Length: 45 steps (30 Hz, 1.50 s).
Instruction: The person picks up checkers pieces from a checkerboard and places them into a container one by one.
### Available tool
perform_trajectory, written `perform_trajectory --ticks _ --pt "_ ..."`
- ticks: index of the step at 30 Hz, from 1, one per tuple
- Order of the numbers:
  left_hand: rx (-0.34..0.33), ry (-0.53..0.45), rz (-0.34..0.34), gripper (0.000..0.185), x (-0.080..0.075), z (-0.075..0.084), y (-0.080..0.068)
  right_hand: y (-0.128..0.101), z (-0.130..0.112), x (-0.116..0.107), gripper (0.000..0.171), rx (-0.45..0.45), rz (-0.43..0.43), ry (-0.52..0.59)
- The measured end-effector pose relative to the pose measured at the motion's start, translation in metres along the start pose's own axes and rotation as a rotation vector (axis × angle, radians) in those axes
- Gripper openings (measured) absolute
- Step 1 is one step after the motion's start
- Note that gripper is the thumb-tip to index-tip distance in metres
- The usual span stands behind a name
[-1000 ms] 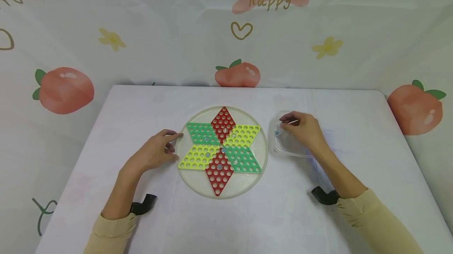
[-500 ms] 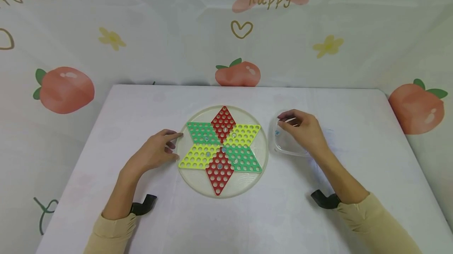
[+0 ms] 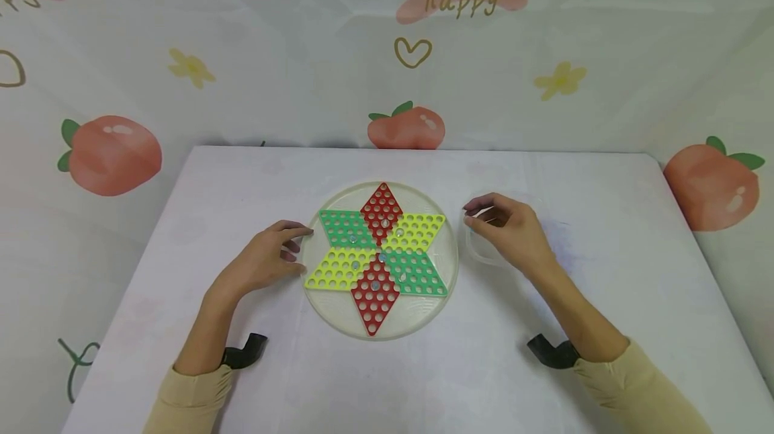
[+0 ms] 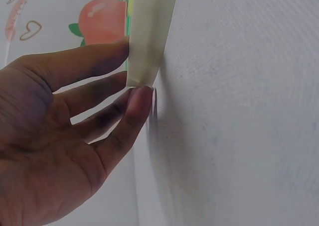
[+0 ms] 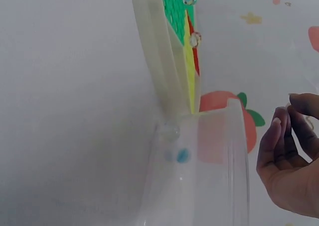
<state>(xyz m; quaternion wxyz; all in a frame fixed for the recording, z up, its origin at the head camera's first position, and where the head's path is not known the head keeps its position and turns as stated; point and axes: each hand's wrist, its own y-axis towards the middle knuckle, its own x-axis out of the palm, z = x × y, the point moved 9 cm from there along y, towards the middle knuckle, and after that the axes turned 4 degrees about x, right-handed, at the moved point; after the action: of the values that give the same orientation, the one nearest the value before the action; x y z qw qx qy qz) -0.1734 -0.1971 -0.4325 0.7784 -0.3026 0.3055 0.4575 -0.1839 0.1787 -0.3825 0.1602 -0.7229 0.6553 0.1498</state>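
Note:
A round Chinese checkers board (image 3: 329, 313) with a red, green and yellow star lies mid-table, several glass marbles (image 3: 375, 285) in its holes. My left hand (image 3: 266, 256) touches the board's left rim with thumb and forefinger spread apart. Over the clear plastic box (image 5: 238, 171) to the right of the board, my right hand (image 3: 510, 226) pinches a small clear marble between thumb and fingertips, mostly hidden by them. Through the box wall in the right wrist view show a blue marble (image 5: 183, 155) and a clear one (image 5: 170, 131).
The white-covered table (image 3: 387, 387) runs back to a hanging cloth (image 3: 290, 51) printed with peaches. A black wrist mount (image 3: 244, 351) sits on the left forearm, and another (image 3: 553, 352) on the right.
My right hand has come up from inside the box and shifted left toward the board, fingertips still pinched. The left hand stays at the board's rim.

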Motion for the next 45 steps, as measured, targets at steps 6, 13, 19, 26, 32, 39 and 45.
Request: perform_trajectory --ticks 6,13,19,26,32,39,45 --pt "-0.006 -0.067 -0.005 0.064 0.001 -0.005 0.001 -0.005 -0.007 0.007 0.020 -0.037 -0.015 0.064" --pt "-0.040 -0.106 0.019 0.057 -0.001 -0.011 0.005 -0.009 -0.011 0.014 0.018 -0.062 -0.033 0.092" --pt "-0.029 -0.130 0.030 0.051 -0.003 -0.012 0.007 -0.013 -0.014 0.027 0.019 -0.057 -0.080 0.107" --pt "-0.083 -0.206 0.021 0.046 -0.001 -0.021 0.008 -0.019 -0.019 0.045 0.020 -0.063 -0.144 0.131" --pt "-0.101 -0.247 0.016 0.045 -0.001 -0.025 0.010 -0.022 -0.019 0.058 0.020 -0.047 -0.194 0.163" --pt "-0.130 -0.302 0.007 0.043 0.000 -0.026 0.010 -0.025 -0.020 0.074 0.022 -0.065 -0.250 0.163" --pt "-0.104 -0.313 0.008 0.043 -0.002 -0.025 0.012 -0.026 -0.019 0.086 0.023 -0.078 -0.297 0.163"
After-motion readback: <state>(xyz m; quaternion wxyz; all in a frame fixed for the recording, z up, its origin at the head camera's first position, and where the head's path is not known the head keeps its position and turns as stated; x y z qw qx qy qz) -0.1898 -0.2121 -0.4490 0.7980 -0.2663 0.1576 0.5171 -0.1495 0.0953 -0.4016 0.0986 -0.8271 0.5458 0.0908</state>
